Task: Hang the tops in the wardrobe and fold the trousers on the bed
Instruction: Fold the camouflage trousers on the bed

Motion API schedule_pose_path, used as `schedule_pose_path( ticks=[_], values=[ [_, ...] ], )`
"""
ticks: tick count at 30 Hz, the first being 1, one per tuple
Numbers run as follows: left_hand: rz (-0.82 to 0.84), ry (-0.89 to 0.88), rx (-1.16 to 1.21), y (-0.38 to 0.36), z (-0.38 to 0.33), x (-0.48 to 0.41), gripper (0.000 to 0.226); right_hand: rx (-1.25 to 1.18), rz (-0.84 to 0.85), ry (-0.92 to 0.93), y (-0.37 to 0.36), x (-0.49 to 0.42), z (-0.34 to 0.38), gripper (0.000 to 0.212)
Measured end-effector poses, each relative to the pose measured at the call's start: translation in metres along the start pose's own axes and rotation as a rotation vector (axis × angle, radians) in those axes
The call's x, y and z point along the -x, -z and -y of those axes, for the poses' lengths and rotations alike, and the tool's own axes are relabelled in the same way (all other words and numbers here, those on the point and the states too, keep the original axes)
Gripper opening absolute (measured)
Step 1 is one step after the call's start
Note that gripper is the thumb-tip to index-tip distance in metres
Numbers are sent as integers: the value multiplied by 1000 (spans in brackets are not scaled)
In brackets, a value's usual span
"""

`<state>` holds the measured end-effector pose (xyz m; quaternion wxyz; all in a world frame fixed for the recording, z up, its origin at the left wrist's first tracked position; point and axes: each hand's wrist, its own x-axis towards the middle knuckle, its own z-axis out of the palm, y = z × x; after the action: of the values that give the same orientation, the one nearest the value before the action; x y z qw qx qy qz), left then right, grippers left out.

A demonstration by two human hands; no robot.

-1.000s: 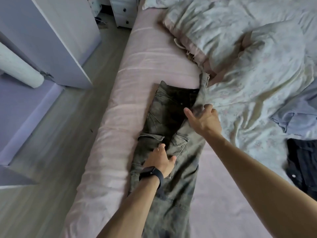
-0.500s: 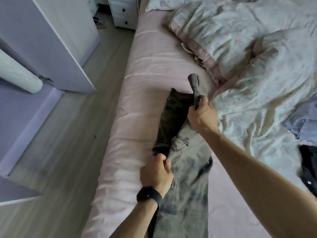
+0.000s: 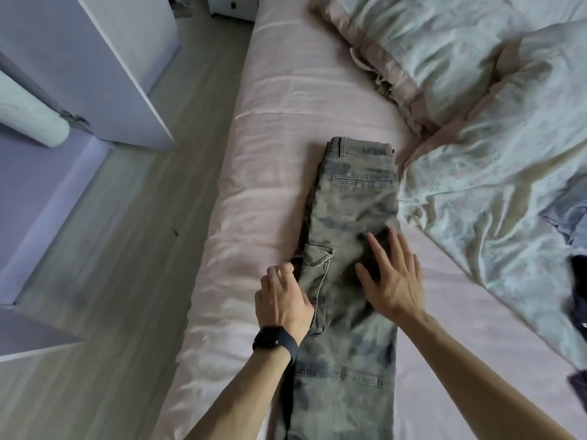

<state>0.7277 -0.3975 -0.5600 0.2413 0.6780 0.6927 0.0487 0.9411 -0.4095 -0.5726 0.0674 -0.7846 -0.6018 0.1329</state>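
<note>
Camouflage cargo trousers [image 3: 352, 198] lie lengthwise on the pink bed sheet [image 3: 279, 106], folded in half with one leg over the other and the waistband at the far end. My right hand [image 3: 392, 276] lies flat on the thigh part with fingers spread. My left hand [image 3: 282, 300], a dark watch on its wrist, sits at the trousers' left edge beside the cargo pocket, fingers curled on the fabric edge. The trouser legs run out of the frame at the bottom.
A crumpled floral duvet [image 3: 476, 122] covers the bed's right side. Blue and dark garments [image 3: 571, 223] lie at the far right edge. An open white wardrobe door [image 3: 127, 74] stands left across the wooden floor [image 3: 127, 249]. A white drawer unit [image 3: 232, 7] stands at the bed's head.
My right hand pulled the right half of the trousers over to the left, laid it on the other leg, let go and now rests flat. The trousers went from spread open to folded lengthwise.
</note>
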Motion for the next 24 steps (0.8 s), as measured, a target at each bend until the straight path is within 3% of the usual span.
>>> schedule_pose_path(
  ticks=[3, 6, 8, 10, 12, 16, 20, 24],
  values=[
    [-217, -376, -20, -6, -14, 8, 66, -25, -18, -16, -16, 41, 3, 66],
    [-122, -584, -159, -16, -40, -17, 67, -67, -21, -40, -27, 43, 10, 63],
    [21, -579, -316, -29, -49, -38, 62, -13, 41, -42, -36, 35, 3, 63],
    [197, -431, -414, -40, -41, -59, 59, 68, 138, -87, -45, 30, -10, 64],
    [271, -336, -459, -46, -29, -71, 59, 115, 221, -170, -50, 31, -30, 69],
    [223, -338, -465, -46, -38, -70, 59, 96, 260, -216, -41, 38, -58, 76],
    [-39, -608, -337, -33, -71, -86, 63, -37, 45, -108, -16, 11, -47, 71],
    [49, -694, -364, -33, -113, -151, 59, -75, -9, 8, -10, -44, -28, 70]
  ],
)
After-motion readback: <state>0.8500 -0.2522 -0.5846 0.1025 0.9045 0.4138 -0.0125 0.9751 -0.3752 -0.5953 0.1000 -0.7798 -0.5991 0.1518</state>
